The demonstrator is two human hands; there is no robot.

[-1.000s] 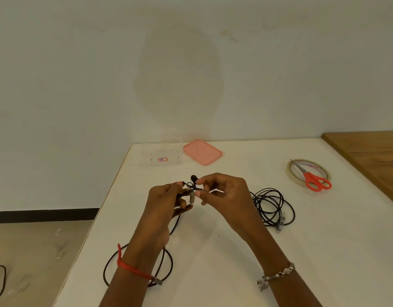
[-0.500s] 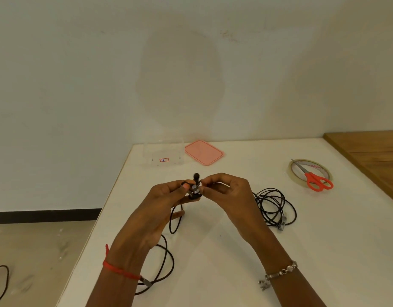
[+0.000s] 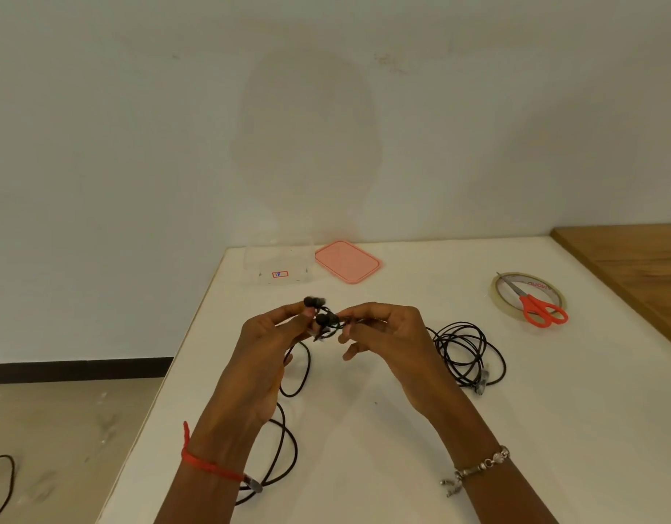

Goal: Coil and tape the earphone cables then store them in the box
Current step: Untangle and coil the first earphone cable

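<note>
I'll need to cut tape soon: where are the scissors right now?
In the head view, the orange-handled scissors lie across the tape roll on the right side of the table.

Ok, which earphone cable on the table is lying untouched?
The bundled black cable beside the right hand; the trailing cable is pinched by it and the left hand.

- Soft, even, fairly bright light falls across the white table [image 3: 402, 467].
- Faint, diffuse shadows lie on it below the fingers [image 3: 288, 311].
- The earbuds [image 3: 315, 301] between the fingers are motion-blurred.
- Above the fingers, a faint darker oval marks the wall [image 3: 307, 145]; whether it is shadow or stain is unclear.
</note>
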